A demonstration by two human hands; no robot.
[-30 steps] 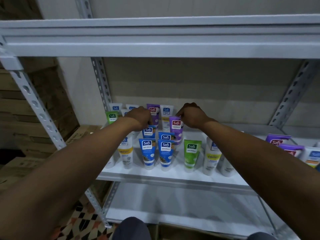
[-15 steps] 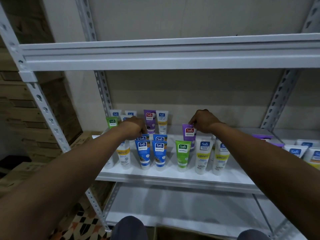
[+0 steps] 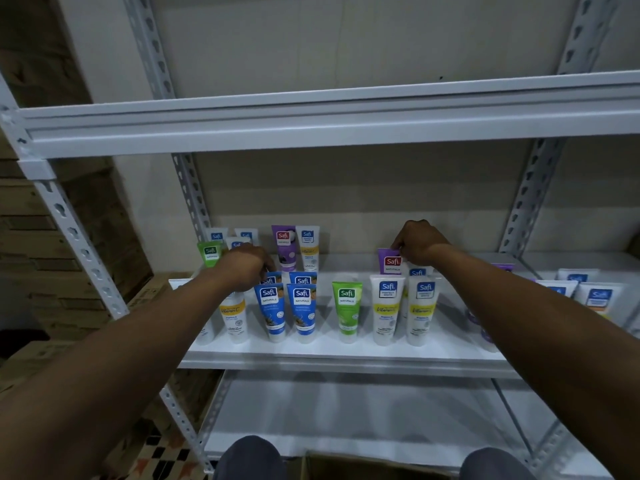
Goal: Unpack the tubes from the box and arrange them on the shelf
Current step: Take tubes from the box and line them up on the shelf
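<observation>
The right hand (image 3: 417, 242) pinches the top of a purple tube (image 3: 389, 263) on the shelf (image 3: 346, 353), behind 2 white tubes (image 3: 386, 306). The left hand (image 3: 247, 268) curls over blue tubes (image 3: 272, 306); its grip is hidden. A bump could topple the tubes nearby.

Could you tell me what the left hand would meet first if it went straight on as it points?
Probably the purple tube at the back of the shelf, just beyond the left hand; depth is unclear.
</observation>
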